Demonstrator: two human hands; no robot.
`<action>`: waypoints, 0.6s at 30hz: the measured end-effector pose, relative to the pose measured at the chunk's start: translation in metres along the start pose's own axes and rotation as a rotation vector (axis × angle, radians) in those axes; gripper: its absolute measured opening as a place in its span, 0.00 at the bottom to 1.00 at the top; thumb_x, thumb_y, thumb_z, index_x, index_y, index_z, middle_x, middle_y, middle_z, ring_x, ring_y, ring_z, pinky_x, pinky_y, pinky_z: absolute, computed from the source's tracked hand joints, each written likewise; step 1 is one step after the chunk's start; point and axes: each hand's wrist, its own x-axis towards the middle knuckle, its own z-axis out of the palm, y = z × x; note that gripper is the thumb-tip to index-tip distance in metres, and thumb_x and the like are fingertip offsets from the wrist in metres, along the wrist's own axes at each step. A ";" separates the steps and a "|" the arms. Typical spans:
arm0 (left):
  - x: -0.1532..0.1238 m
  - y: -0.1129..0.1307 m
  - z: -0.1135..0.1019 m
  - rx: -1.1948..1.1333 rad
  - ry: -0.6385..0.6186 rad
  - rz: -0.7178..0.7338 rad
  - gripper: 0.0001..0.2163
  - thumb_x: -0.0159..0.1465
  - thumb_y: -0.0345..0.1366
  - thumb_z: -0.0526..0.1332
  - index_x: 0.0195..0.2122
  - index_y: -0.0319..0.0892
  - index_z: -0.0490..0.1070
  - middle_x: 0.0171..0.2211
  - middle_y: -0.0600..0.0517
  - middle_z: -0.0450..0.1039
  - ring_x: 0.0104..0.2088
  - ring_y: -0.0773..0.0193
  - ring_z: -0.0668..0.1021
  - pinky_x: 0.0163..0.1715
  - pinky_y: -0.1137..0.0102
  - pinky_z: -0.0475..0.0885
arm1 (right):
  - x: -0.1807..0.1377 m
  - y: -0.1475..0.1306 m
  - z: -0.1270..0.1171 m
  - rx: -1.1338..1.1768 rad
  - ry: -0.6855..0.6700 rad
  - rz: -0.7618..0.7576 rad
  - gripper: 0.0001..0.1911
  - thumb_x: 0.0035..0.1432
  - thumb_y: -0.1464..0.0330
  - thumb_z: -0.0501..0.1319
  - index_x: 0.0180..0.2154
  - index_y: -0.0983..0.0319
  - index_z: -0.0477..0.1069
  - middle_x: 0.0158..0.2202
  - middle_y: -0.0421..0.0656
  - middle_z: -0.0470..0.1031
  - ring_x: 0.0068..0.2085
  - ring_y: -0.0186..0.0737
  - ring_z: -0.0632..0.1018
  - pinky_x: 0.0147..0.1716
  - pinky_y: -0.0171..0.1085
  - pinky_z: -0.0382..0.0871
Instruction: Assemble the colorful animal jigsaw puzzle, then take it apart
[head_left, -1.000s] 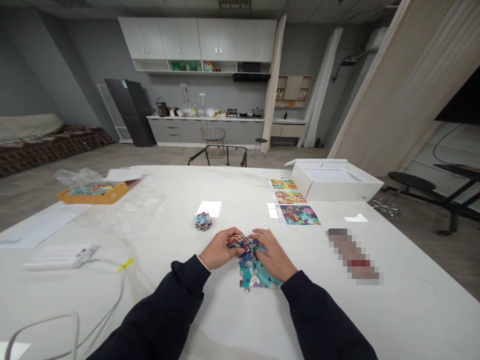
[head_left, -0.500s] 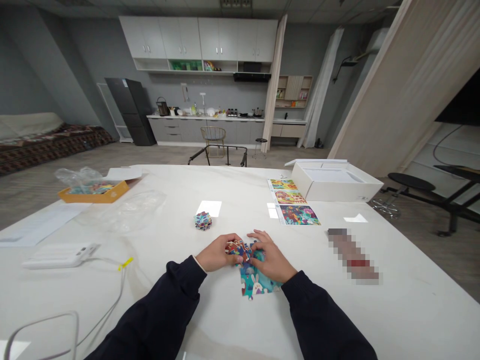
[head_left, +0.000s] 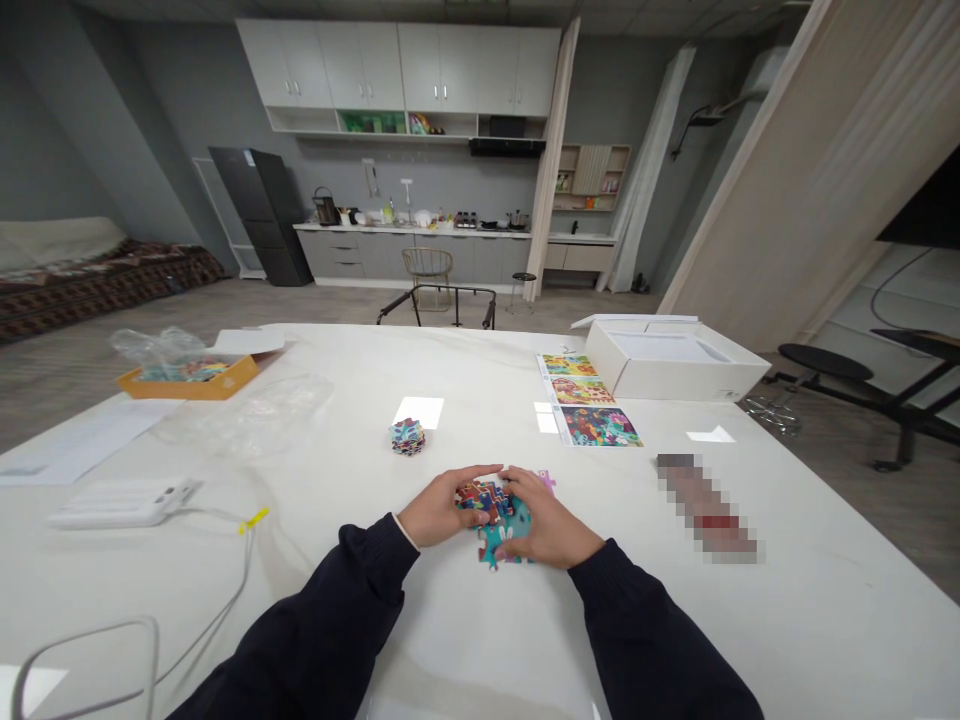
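Both hands sit closer together than before. The left hand (head_left: pixel 435 512) pinches the puzzle (head_left: pixel 496 512) at its red edge, and the right hand (head_left: pixel 553 525) lies flat, fingers spread, pressing it onto the table (head_left: pixel 450 630). This looks like the seating step — the next move calls for aligned tabs and even downward pressure.

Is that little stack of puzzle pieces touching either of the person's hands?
No, the stack of puzzle pieces lies apart, beyond the left hand and right hand.

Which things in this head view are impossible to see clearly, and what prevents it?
Head view: the right hand and left hand cover most of the puzzle, so its picture is unclear.
Head view: the left hand's own fingers hide whether it grips or only presses.
Head view: the object right of the hands is pixelated.
Head view: the orange box contents are too small, under a plastic bag.
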 end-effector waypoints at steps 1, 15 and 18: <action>0.000 0.000 0.000 0.005 0.002 -0.010 0.32 0.53 0.33 0.73 0.62 0.40 0.71 0.49 0.46 0.80 0.43 0.56 0.80 0.46 0.65 0.75 | 0.000 0.001 0.002 -0.009 -0.001 -0.001 0.41 0.35 0.57 0.81 0.52 0.59 0.75 0.65 0.55 0.66 0.70 0.62 0.60 0.68 0.58 0.55; -0.008 0.010 0.014 0.191 0.108 -0.040 0.14 0.53 0.29 0.68 0.42 0.40 0.81 0.38 0.49 0.82 0.39 0.56 0.81 0.41 0.67 0.75 | 0.002 -0.005 0.004 -0.031 -0.060 0.062 0.26 0.41 0.63 0.80 0.43 0.60 0.81 0.67 0.51 0.64 0.71 0.62 0.58 0.70 0.59 0.52; -0.005 0.007 0.009 0.065 0.158 -0.059 0.13 0.54 0.35 0.71 0.40 0.37 0.78 0.34 0.49 0.81 0.35 0.58 0.80 0.37 0.67 0.74 | 0.001 -0.006 0.004 -0.008 -0.043 0.071 0.20 0.40 0.67 0.80 0.38 0.59 0.80 0.66 0.49 0.66 0.71 0.61 0.59 0.69 0.60 0.53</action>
